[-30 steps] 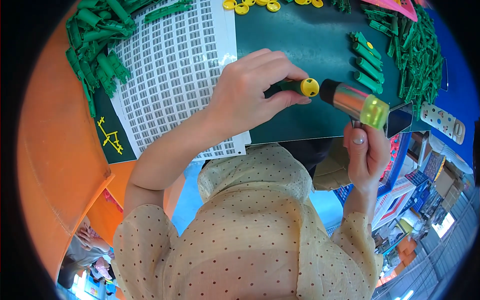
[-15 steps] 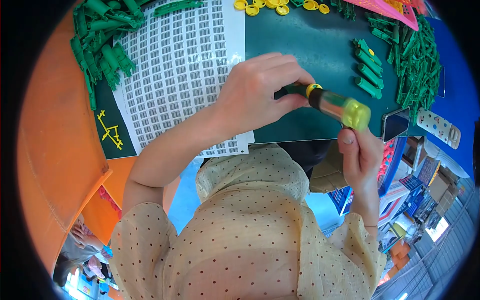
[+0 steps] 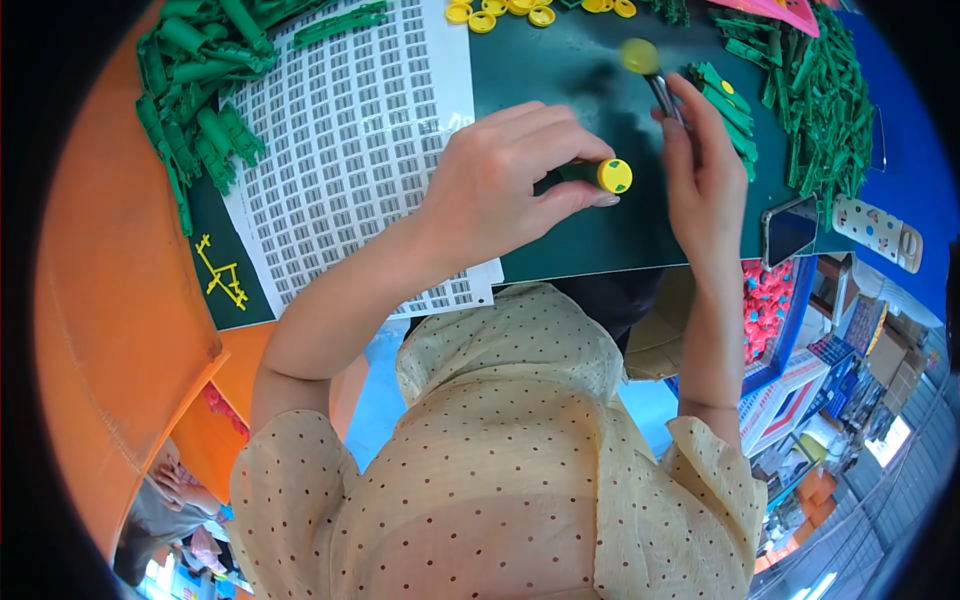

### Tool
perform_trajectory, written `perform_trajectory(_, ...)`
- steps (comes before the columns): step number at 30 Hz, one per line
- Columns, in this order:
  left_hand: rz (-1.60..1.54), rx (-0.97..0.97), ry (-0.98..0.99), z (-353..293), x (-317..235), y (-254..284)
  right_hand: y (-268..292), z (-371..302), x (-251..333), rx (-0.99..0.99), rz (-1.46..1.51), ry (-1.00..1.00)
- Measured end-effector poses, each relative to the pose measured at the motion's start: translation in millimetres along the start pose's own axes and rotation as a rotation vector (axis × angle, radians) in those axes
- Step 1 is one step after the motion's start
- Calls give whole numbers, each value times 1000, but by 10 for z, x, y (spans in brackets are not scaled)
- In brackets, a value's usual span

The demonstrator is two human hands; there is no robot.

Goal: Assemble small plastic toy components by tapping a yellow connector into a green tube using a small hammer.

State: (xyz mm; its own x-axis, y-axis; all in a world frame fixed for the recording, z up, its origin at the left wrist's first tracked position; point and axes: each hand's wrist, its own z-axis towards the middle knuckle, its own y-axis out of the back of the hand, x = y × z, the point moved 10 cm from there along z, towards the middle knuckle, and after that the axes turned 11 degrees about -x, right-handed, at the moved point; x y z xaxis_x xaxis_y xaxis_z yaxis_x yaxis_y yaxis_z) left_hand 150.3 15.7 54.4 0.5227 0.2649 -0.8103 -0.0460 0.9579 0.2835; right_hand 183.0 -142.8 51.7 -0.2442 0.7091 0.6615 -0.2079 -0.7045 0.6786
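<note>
Over the middle of the table, my left hand (image 3: 510, 185) is closed round a green plastic part, mostly hidden by the fingers. A round yellow cap (image 3: 615, 176) with small green marks sits at its right end. To the right, my right hand (image 3: 705, 160) grips the metal handle of a small hammer (image 3: 640, 56), whose yellow head is blurred and points away from me, apart from the cap. Just beyond that hand lie several green tube-like parts (image 3: 735, 120), one with a yellow dot on it.
A sheet of printed labels (image 3: 350, 150) lies under my left forearm. Green parts are heaped at the far left (image 3: 195, 70) and right (image 3: 825, 120). Yellow caps (image 3: 482, 22) lie at the back. A phone (image 3: 790, 232) and a spotted case (image 3: 878, 232) rest near the right edge.
The hammer has swung away from the yellow cap, up and to the far side, with my right hand moving the same way. My left hand has barely moved.
</note>
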Motion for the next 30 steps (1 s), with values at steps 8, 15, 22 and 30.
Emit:
perform_trajectory(8,87,-40,-109,-10,-51,-8,3,-309,645,102,-19,305)
perform_trajectory(15,47,-23,-143,-46,-97,-16,948,-526,39,91,-86,-150)
perform_trajectory(22,35,-21,-156,-22,-89,-78,1281,-691,-419,229,-357,-215)
perform_trajectory(30,92,-69,-127,35,-55,26,562,-247,-383,0,-530,226)
